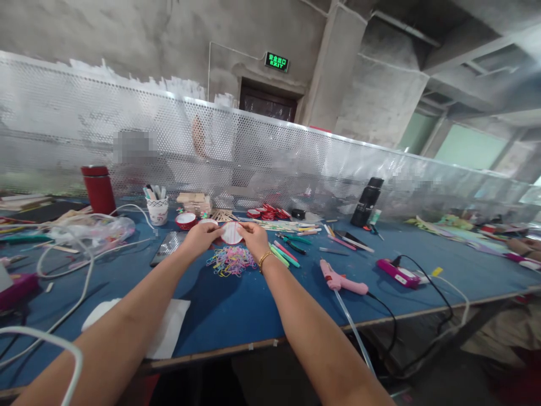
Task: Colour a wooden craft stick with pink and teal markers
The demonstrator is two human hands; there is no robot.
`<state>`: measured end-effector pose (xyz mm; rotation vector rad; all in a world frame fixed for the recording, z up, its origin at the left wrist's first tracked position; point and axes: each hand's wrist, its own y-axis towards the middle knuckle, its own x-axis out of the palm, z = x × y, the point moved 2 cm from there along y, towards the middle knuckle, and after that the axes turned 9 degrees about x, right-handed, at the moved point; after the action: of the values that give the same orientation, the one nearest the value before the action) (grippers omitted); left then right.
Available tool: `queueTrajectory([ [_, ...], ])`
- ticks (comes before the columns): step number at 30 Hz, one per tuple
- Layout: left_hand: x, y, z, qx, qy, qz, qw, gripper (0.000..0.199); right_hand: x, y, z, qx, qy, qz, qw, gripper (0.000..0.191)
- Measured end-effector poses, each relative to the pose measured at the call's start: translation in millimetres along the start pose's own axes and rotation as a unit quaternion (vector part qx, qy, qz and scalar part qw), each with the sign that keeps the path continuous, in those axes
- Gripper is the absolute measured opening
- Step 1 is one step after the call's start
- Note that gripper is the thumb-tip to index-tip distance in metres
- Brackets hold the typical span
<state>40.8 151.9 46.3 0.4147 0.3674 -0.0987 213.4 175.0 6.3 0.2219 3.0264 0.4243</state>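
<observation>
Between my two hands is a round white disc (232,233) with faint reddish lines across it. My left hand (203,237) pinches its left edge, and my right hand (255,239), with a gold bracelet at the wrist, grips the right edge. Just below the disc lies a heap of colourful rubber bands (231,261) on the blue table. A red-rimmed round piece (185,220) with a white face sits behind my left hand. Several capped markers (286,255) lie to the right of my right hand.
A pink glue gun (338,279) lies at right, its clear stick hanging over the table edge (270,343). Nearby is a purple power strip (398,273) with cables. A red flask (98,190), a pen cup (158,210) and a black bottle (367,204) stand along the mesh partition (262,152).
</observation>
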Motion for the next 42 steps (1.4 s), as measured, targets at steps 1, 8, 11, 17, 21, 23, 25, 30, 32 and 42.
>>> queueTrajectory([
  [1,-0.9,0.5,-1.5,0.000,0.004,0.009,1.000,0.024,1.1,-0.8,-1.0,0.002,0.002,-0.008,1.000,0.032],
  [8,-6.4,5.6,-13.1,-0.005,-0.002,0.064,0.998,0.018,6.2,-9.5,-11.5,0.008,0.012,-0.063,0.998,0.041],
  [11,-9.9,8.7,-17.2,-0.017,-0.027,0.096,0.995,0.017,6.1,-13.9,-13.9,-0.062,-0.029,-0.070,0.995,0.051],
  [17,-12.3,9.3,-18.7,-0.031,-0.058,0.131,0.989,0.013,4.9,-16.0,-12.4,-0.146,-0.090,-0.066,0.983,0.050],
  [21,-11.4,8.6,-18.1,-0.027,-0.065,0.130,0.989,0.013,5.5,-15.0,-13.6,-0.150,-0.104,-0.068,0.981,0.052],
  [23,-11.2,8.4,-17.4,-0.031,-0.072,0.126,0.989,0.015,5.4,-15.2,-15.0,-0.149,-0.110,-0.067,0.980,0.050],
  [25,-10.8,8.1,-16.0,-0.036,-0.084,0.118,0.989,0.017,5.0,-15.9,-16.1,-0.145,-0.111,-0.069,0.981,0.047],
  [30,-10.1,7.5,-13.5,-0.027,-0.112,0.107,0.987,0.022,4.5,-16.9,-16.2,-0.144,-0.109,-0.073,0.981,0.044],
  [32,-10.3,8.0,-15.1,-0.022,-0.112,0.105,0.988,0.023,4.5,-16.4,-15.4,-0.142,-0.105,-0.068,0.982,0.043],
  [42,-11.3,10.7,-23.7,-0.016,-0.104,0.110,0.988,0.021,2.9,-18.0,-17.1,-0.162,-0.148,-0.050,0.974,0.040],
])
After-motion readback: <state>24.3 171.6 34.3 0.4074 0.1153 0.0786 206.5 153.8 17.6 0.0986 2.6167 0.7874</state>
